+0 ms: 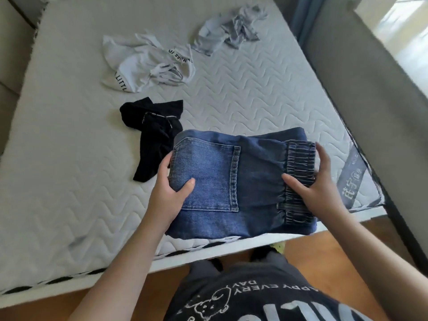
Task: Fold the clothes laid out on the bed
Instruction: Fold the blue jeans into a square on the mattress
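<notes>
Folded blue jeans (254, 172) lie at the near right edge of the bed, back pocket up and elastic waistband to the right. My left hand (168, 188) grips the jeans' left edge, thumb on top of the pocket, fingers underneath. My right hand (322, 181) grips the waistband end, thumb on the denim and fingers curled round the far side. A crumpled black garment (155, 128) lies just left of the jeans. A white garment with black lettering (146, 63) and a pale grey garment (229, 31) lie rumpled farther back.
The quilted grey mattress (69, 135) spreads bare to the left. A grey upholstered bed frame (361, 77) runs along the right side. Wooden floor (324, 249) shows below the bed's near edge, where I stand.
</notes>
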`<state>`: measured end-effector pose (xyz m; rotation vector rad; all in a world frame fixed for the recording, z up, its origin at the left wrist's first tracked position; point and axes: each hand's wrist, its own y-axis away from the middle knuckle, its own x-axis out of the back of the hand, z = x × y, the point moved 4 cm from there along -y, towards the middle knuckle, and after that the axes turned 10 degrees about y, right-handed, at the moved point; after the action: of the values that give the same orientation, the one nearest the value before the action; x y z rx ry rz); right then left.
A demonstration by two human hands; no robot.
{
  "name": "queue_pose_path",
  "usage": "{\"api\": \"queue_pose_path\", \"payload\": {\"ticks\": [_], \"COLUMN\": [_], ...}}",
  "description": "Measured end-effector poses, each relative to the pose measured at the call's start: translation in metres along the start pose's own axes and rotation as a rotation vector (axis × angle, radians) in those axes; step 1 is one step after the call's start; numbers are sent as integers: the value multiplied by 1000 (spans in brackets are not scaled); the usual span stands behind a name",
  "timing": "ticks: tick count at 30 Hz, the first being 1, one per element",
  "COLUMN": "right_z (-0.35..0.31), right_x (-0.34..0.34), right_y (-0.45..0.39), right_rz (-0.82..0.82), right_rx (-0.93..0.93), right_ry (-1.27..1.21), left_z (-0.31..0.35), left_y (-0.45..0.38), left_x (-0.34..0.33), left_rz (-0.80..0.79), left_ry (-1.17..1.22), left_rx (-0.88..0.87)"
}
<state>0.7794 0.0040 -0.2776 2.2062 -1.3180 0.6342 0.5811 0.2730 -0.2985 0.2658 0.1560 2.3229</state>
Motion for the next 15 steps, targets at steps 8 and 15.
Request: {"api": "queue_pose_path", "payload": {"ticks": [8, 15], "right_z": [19, 81], "right_x": [75, 165], "right_y": [84, 171], "right_rz": [286, 496], "right_rx": [-123, -230], "right_ry": [-67, -109], "left_z": [59, 100], "left_y": [6, 63], "left_x": [-67, -182], "left_rz": [-272, -492], "left_ry": [-56, -148], "left_rx": [-85, -210]}}
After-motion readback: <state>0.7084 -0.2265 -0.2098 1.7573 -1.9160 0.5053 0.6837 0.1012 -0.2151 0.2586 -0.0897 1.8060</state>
